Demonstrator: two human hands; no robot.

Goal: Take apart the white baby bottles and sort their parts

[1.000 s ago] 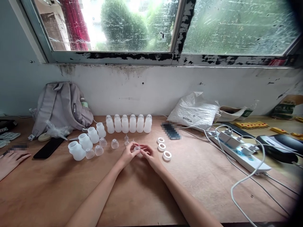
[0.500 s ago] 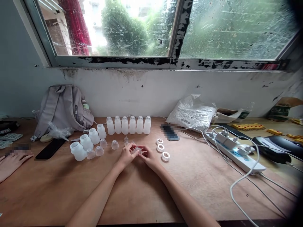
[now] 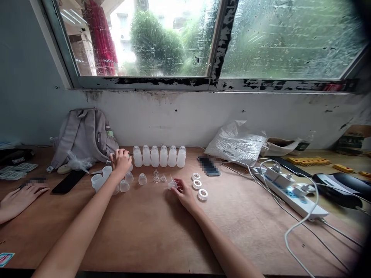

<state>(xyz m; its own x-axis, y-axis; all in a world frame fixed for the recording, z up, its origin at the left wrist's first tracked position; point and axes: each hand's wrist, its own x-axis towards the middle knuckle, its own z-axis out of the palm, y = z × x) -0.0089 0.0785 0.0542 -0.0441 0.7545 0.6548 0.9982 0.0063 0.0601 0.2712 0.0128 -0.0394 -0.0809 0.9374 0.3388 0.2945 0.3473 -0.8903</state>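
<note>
My left hand (image 3: 120,165) reaches to the left group of uncapped, frosted baby bottles (image 3: 97,182). Its fingers curl down around a bottle at the back of that group, which the hand mostly hides. My right hand (image 3: 184,193) is closed, pinching a clear bottle nipple (image 3: 171,183) just above the table. Left of that nipple lie several more clear nipples (image 3: 163,178). Clear dome caps (image 3: 142,178) stand between them and the uncapped bottles. To the right of my right hand lie three white screw rings (image 3: 202,194).
A row of capped bottles (image 3: 155,157) stands near the wall. A grey backpack (image 3: 84,135), a black phone (image 3: 68,182) and another person's hand (image 3: 24,197) are at left. At right are a silver bag (image 3: 236,143), a power strip (image 3: 292,197) and loose white cables.
My left hand has left the nipple and moved left to the uncapped bottles. My right hand keeps the nipple in nearly the same place. The camera view has shifted slightly.
</note>
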